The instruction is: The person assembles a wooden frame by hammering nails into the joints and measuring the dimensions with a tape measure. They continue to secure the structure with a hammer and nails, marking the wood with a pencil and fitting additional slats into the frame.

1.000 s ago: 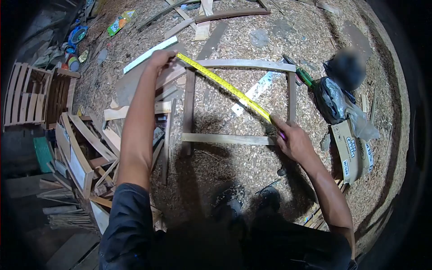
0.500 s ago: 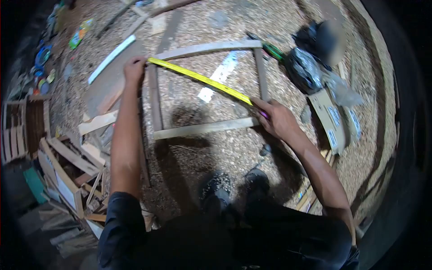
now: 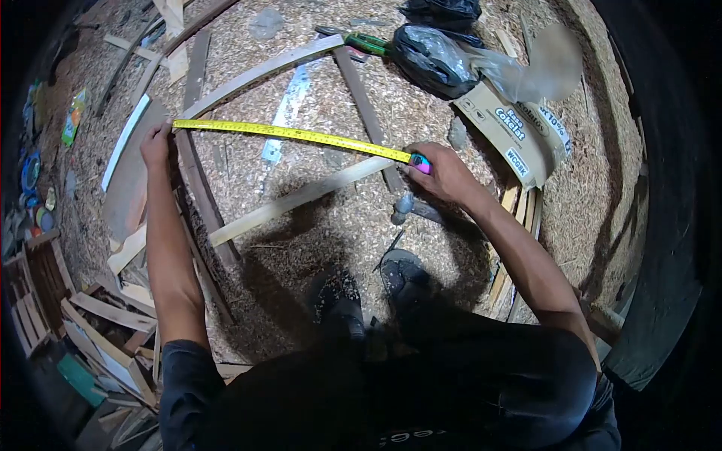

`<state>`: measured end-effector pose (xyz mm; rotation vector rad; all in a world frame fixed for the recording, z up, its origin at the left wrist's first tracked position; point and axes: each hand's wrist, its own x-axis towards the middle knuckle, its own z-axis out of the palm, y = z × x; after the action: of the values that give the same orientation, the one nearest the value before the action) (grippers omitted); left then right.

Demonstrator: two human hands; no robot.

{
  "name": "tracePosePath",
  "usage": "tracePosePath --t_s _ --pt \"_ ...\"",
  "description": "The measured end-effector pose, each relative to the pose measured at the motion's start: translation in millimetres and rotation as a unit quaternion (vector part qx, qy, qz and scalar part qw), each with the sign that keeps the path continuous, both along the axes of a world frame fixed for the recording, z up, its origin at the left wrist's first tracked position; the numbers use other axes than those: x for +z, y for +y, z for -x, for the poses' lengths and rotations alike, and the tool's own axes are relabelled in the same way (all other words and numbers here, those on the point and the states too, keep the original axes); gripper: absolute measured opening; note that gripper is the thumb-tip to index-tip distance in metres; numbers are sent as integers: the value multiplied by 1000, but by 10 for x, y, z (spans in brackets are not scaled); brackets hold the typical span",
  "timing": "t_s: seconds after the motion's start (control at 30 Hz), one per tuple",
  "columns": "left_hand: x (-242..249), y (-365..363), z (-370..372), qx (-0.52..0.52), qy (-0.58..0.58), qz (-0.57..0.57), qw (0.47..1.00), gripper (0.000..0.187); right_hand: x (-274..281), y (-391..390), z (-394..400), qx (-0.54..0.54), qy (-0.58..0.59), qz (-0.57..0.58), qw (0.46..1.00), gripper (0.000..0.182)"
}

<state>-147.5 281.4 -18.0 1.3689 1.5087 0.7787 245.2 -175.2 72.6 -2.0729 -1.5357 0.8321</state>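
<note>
My right hand is closed around the case of a tape measure, which shows pink and blue between the fingers. Its yellow blade stretches across to my left hand, where closed fingers pinch the free end. The blade bows slightly and passes over a four-sided wooden frame on the ground. A pale near strip, a pale far strip, a dark left strip and a dark right strip form the frame. The case is just beyond the near strip's right end.
Wood chips cover the ground. At the right lie a cardboard box and a black plastic bag, beside a green-handled tool. A hammer-like tool rests ahead of my feet. Scrap wood is heaped at the left.
My view has shifted and turned, so the frame appears tilted. The tape now runs more nearly level across the view, and its case shows more clearly. Both hands keep their hold.
</note>
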Motion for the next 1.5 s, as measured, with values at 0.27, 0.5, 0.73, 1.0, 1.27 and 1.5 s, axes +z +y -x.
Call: tracePosePath --t_s 0.27,0.5,0.73,1.0,1.27,1.5 --pt "7 102 73 -3 14 40 999 22 -163 -82 72 -30 -30 18 999 30" --pt "-89 195 117 -12 23 50 998 29 -161 -119 147 -45 -41 17 998 32" --pt "-50 186 133 -16 23 70 997 26 -154 -123 169 -46 -50 19 997 32" --pt "-6 212 145 -26 -8 124 992 24 -200 -152 188 -48 -70 1 996 33" --pt "346 72 195 -75 58 54 994 25 8 63 -36 -24 -82 -97 992 30" --pt "964 -1079 977 -28 -29 119 992 27 785 1114 -996 164 -150 -57 973 34"
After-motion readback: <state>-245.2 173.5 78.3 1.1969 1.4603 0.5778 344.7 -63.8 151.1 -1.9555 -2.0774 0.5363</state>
